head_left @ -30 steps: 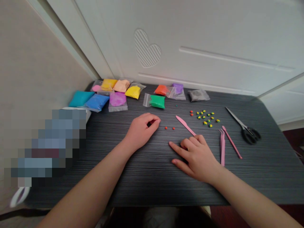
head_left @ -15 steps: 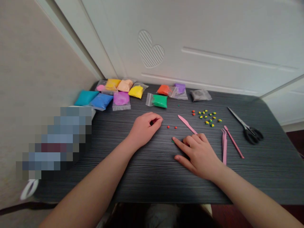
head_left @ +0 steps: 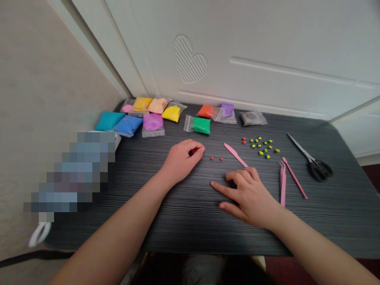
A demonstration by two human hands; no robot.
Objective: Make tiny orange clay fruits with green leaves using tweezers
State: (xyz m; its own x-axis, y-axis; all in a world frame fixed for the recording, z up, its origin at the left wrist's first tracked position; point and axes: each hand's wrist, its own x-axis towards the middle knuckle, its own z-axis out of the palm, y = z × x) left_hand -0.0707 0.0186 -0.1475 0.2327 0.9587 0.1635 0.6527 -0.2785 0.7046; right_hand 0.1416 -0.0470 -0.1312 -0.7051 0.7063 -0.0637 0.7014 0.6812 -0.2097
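White panel (head_left: 267, 31) stands behind the dark table (head_left: 181, 221), limiting reach at the back; front edge sits well apart from both hands, so there's room to slide toward the body. Right hand (head_left: 245, 194): index and thumb stretched apart, other fingers curled; can't tell if the index tip presses on something, maybe placed low to work against the tabletop. Left hand (head_left: 182, 160): fingers curled, thumb and index tips close together; can't tell if anything is pinched, probably just resting. Colored packets (head_left: 152, 122) line the back and back left, likely to keep the middle usable. Scissors (head_left: 311, 160) lie toward the right edge, blades pointing back, with a margin beyond the handles. Tweezers (head_left: 283, 186) and rod (head_left: 295, 179) lie side by side right of the right hand, presumably within easy reach. Knife (head_left: 235, 154) runs down to the curled fingers; contact unclear. Green-yellow pieces (head_left: 260, 152) are grouped behind the tweezers, probably kept together; two red balls sit just left of them. Two more red balls (head_left: 211, 158) lie between left fingertips and knife. Tiny green speck (head_left: 225, 131) beyond the knife tip.
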